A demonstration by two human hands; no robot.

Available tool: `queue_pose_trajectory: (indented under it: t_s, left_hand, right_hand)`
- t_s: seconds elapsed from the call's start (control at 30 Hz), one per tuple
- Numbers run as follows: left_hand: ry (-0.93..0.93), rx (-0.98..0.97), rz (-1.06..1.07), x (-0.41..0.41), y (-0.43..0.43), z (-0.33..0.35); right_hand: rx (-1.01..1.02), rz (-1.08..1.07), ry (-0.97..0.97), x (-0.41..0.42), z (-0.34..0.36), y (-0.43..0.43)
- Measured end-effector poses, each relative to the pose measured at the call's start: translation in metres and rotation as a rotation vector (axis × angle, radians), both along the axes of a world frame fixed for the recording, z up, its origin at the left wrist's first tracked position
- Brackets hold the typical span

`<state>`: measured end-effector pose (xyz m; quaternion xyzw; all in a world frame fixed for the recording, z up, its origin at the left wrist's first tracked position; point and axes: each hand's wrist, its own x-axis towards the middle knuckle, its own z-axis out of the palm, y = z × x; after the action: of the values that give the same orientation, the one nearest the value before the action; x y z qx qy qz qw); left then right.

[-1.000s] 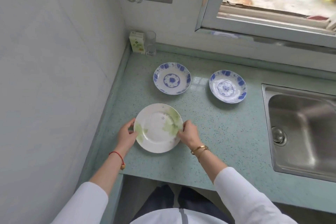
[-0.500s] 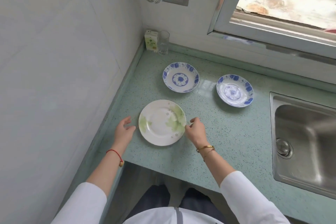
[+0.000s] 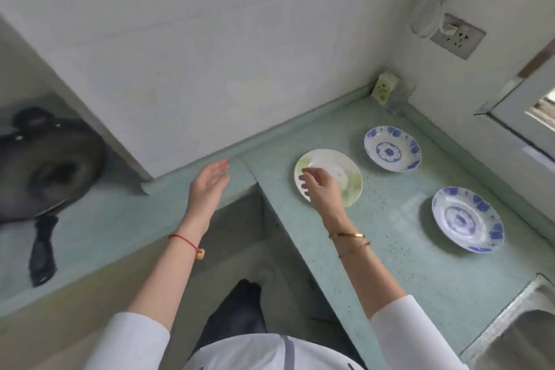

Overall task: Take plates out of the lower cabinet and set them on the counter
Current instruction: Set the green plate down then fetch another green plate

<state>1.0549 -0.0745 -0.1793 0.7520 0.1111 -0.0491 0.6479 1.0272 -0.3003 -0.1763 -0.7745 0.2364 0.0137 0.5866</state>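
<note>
Three plates lie on the green speckled counter [image 3: 390, 219]. A white plate with green leaf print [image 3: 339, 168] sits nearest the corner. Two blue-patterned plates lie beyond it, one toward the back wall [image 3: 392, 148] and one nearer the sink [image 3: 467, 219]. My right hand [image 3: 321, 189] hovers over the near side of the white plate, fingers loosely curled and holding nothing. My left hand [image 3: 208, 186] is raised off the counter to the left of the plates, fingers spread, empty. The lower cabinet is not visible.
A black frying pan [image 3: 45, 177] rests on the lower counter section at far left, handle pointing toward me. A small green carton [image 3: 384, 88] and a glass [image 3: 398, 102] stand in the back corner. A steel sink [image 3: 519, 336] is at bottom right. A wall socket [image 3: 458, 39] is above.
Both hands let go of the white plate and lifted away. My view has swung left, bringing the pan and the lower counter into sight.
</note>
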Motion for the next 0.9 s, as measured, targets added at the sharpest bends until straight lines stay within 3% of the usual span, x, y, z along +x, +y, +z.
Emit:
queue_pose_trajectory:
  t_s: [0.23, 0.63, 0.9]
  left_hand:
    - [-0.055, -0.111, 0.41, -0.184, 0.097, 0.023]
    - [-0.14, -0.124, 1.17, -0.514, 0.227, 0.052]
    - [-0.101, -0.109, 1.496, -0.722, 0.316, 0.053]
  right_hand:
    - [0.244, 0.411, 0.067, -0.076, 0.008, 0.103]
    - [0.245, 1.158, 0.155, -0.27, 0.028, 0.357]
    - [0.267, 1.458, 0.239, -0.459, 0.016, 0.526]
